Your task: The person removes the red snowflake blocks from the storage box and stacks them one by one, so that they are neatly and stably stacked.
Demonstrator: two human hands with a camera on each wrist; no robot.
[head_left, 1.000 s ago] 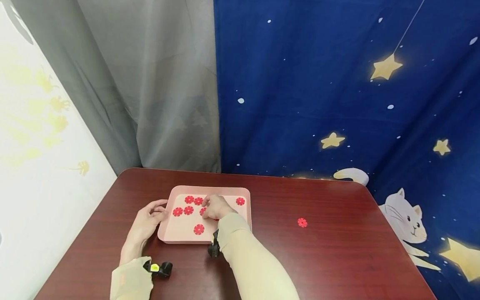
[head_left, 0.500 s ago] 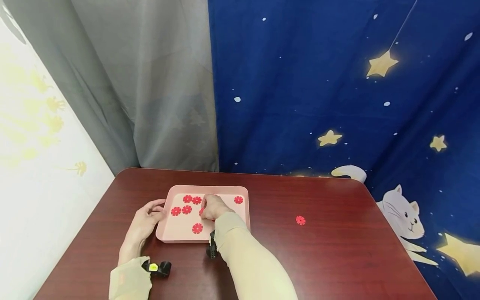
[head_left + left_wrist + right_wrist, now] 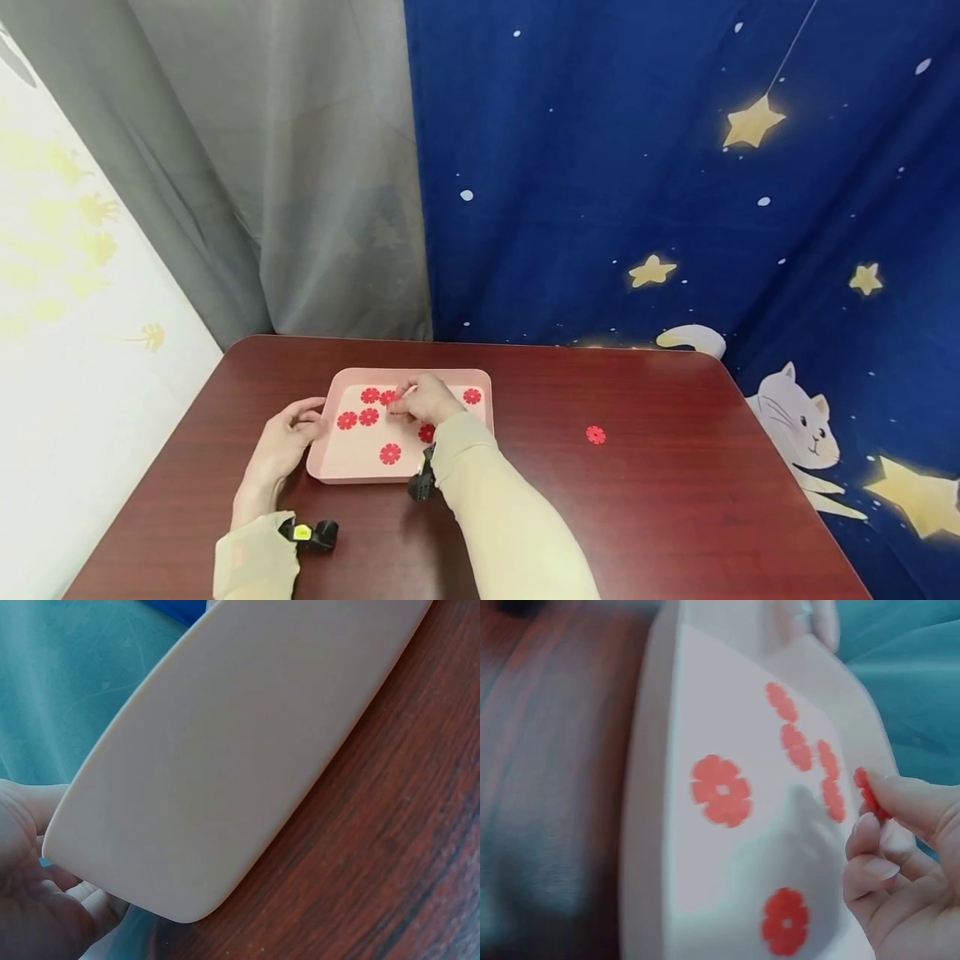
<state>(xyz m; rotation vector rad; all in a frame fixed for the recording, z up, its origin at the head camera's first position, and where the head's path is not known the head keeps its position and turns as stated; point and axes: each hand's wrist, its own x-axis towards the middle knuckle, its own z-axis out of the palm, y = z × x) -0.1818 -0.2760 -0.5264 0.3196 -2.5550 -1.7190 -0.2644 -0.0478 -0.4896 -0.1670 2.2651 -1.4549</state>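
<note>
In the head view, my left hand [image 3: 279, 448] is at the left side of a shallow pink tray [image 3: 320, 454]. The left wrist view has its thumb and fingers round a corner of the tray wall [image 3: 225, 765]. Over the tray's middle, my right hand [image 3: 431, 400] pinches a red snowflake disc [image 3: 866, 793] between thumb and fingertips, raised above the tray floor. More such notched discs lie flat inside, one near the front [image 3: 390, 454], another beside the right wrist [image 3: 426, 432], one at the back right corner [image 3: 472, 396], and several in a cluster at the left.
A lone red disc [image 3: 596, 435] lies on the dark wooden table [image 3: 675, 500], to the right of the tray. Grey and blue star-patterned curtains [image 3: 600, 167] hang behind the table's far edge. Each wrist wears a small black camera.
My right hand has picked up a disc from the middle of the tray and moved slightly left with it. The left hand stays at the tray's side. The head view has shifted slightly.
</note>
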